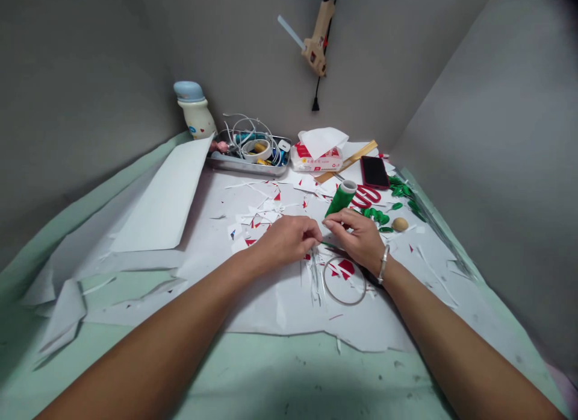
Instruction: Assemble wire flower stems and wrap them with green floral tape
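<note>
two hands: the left hand (286,239) pinches a thin green strip (329,246) in a narrow grip, above one wire ring (344,280) and below one green tube (341,198); the right hand (351,236) sits just beside, its grip impossible to tell.

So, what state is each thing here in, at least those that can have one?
left hand: fingers pinched together
right hand: fingers curled, touching green roll
green roll: leaning, hollow end up
red-handled scissors: lying flat
phone: face up, screen dark
hot glue gun: hanging, glue stick inserted
tissue packet: open, tissue sticking out
</note>
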`<state>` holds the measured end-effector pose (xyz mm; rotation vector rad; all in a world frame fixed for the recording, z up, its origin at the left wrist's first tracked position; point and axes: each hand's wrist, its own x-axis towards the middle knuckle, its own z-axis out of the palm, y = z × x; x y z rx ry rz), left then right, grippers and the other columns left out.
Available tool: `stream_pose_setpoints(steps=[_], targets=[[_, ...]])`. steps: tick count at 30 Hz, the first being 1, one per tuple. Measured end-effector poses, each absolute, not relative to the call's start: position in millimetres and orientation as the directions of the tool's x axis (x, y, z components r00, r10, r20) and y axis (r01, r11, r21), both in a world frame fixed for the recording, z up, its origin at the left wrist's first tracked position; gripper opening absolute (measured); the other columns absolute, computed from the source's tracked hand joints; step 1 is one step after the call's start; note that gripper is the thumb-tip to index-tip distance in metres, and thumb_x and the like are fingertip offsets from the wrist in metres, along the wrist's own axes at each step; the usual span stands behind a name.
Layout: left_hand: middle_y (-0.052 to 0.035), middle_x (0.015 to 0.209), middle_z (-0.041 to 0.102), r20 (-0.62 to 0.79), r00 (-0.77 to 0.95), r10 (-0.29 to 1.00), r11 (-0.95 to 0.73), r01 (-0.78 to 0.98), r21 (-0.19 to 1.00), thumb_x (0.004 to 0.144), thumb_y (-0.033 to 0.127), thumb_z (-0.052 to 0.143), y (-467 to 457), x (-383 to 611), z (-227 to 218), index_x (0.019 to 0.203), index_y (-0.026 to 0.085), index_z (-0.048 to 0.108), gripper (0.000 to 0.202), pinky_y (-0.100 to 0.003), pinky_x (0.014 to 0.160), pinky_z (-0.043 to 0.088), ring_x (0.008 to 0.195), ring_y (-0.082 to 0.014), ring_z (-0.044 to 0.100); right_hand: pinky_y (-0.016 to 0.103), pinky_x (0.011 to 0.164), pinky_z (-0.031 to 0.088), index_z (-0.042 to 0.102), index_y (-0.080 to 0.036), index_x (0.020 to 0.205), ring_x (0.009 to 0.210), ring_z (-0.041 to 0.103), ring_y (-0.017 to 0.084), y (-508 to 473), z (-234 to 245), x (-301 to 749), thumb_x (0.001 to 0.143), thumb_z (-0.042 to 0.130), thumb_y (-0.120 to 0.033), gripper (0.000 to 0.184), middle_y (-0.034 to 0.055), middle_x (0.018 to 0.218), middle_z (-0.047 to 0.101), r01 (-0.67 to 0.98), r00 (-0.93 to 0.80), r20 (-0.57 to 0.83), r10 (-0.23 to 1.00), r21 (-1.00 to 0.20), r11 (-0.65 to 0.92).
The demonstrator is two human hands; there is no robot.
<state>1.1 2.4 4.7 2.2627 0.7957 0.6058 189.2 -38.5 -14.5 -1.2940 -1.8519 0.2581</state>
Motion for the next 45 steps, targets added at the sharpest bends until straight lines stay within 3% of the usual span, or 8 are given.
stream_pose_setpoints(steps=[3, 7, 11, 15, 18, 24, 36, 45], targets=[[-0.0013, 0.078, 0.068, 0.174, 0.67, 0.721, -0.478, 0.299, 0.826, 0.077, 0.018, 0.055, 1, 1, 13, 0.079, 0.019, 0.067, 0.012, -0.028, 0.071, 0.045, 0.074, -0.0141, 0.061, 0.027, 0.064, 0.044, 0.068, -0.02, 0.083, 0.07, 0.059, 0.015, -35, -19, 191, 0.087, 0.054, -0.028, 0.016, 0.0021, 0.079, 0.066, 0.622, -0.075, 0.445, 0.892, -0.679, 0.391], [-0.001, 0.078, 0.068, 0.201, 0.577, 0.791, -0.423, 0.279, 0.862, 0.075, 0.022, 0.059, 3, 0, 20, 0.078, 0.017, 0.066, 0.009, -0.028, 0.074, 0.046, 0.075, -0.0141, 0.061, 0.027, 0.067, 0.045, 0.07, -0.022, 0.087, 0.073, 0.06, 0.015, -37, -21, 187, 0.087, 0.053, -0.027, 0.018, 0.0022, 0.08, 0.067, 0.627, -0.189, 0.406, 0.894, -0.651, 0.429], [-0.0017, 0.079, 0.068, 0.27, 0.463, 0.844, -0.446, 0.33, 0.832, 0.078, 0.021, 0.055, 7, 0, 13, 0.08, 0.017, 0.065, 0.011, -0.028, 0.073, 0.046, 0.076, -0.0145, 0.061, 0.028, 0.069, 0.044, 0.07, -0.021, 0.086, 0.072, 0.057, 0.016, -43, -18, 180, 0.086, 0.053, -0.022, 0.016, 0.0027, 0.076, 0.066, 0.665, -0.341, 0.462, 0.819, -0.497, 0.557], [-0.0029, 0.083, 0.068, 0.308, 0.514, 0.801, -0.567, 0.485, 0.665, 0.077, 0.014, 0.052, 8, 0, 4, 0.081, 0.018, 0.066, 0.016, -0.029, 0.073, 0.043, 0.079, -0.0166, 0.06, 0.03, 0.066, 0.042, 0.068, -0.02, 0.085, 0.066, 0.051, 0.016, -47, -12, 179, 0.088, 0.052, -0.023, 0.017, 0.003, 0.068, 0.062, 0.707, -0.343, 0.547, 0.763, -0.385, 0.593], [-0.0024, 0.082, 0.068, 0.246, 0.639, 0.729, -0.627, 0.477, 0.616, 0.075, 0.01, 0.051, 5, 0, 4, 0.08, 0.019, 0.068, 0.02, -0.028, 0.071, 0.042, 0.075, -0.0155, 0.059, 0.03, 0.066, 0.042, 0.068, -0.02, 0.083, 0.066, 0.052, 0.016, -45, -11, 182, 0.088, 0.053, -0.025, 0.017, 0.0026, 0.068, 0.061, 0.704, -0.232, 0.59, 0.773, -0.447, 0.553], [-0.0009, 0.079, 0.068, 0.128, 0.704, 0.699, -0.491, 0.343, 0.801, 0.078, 0.019, 0.054, 7, 0, 6, 0.085, 0.019, 0.067, 0.015, -0.026, 0.069, 0.044, 0.071, -0.0134, 0.06, 0.027, 0.063, 0.044, 0.068, -0.019, 0.079, 0.067, 0.058, 0.014, -35, -17, 191, 0.086, 0.057, -0.027, 0.015, 0.0021, 0.075, 0.066, 0.626, -0.017, 0.556, 0.831, -0.642, 0.443], [-0.0013, 0.076, 0.065, 0.092, 0.694, 0.714, -0.374, 0.267, 0.888, 0.079, 0.022, 0.054, 8, 1, 3, 0.086, 0.018, 0.065, 0.013, -0.026, 0.065, 0.045, 0.068, -0.0121, 0.057, 0.026, 0.066, 0.046, 0.069, -0.02, 0.082, 0.069, 0.06, 0.014, -32, -22, 192, 0.086, 0.056, -0.028, 0.016, 0.0013, 0.078, 0.068, 0.63, -0.001, 0.51, 0.86, -0.667, 0.397], [-0.002, 0.078, 0.068, 0.227, 0.468, 0.854, -0.43, 0.392, 0.813, 0.076, 0.019, 0.053, 9, 1, 8, 0.082, 0.018, 0.064, 0.012, -0.027, 0.068, 0.045, 0.072, -0.0141, 0.06, 0.027, 0.065, 0.042, 0.069, -0.021, 0.085, 0.067, 0.053, 0.016, -43, -19, 182, 0.085, 0.055, -0.021, 0.014, 0.0022, 0.068, 0.061, 0.746, -0.38, 0.479, 0.792, -0.347, 0.568]])
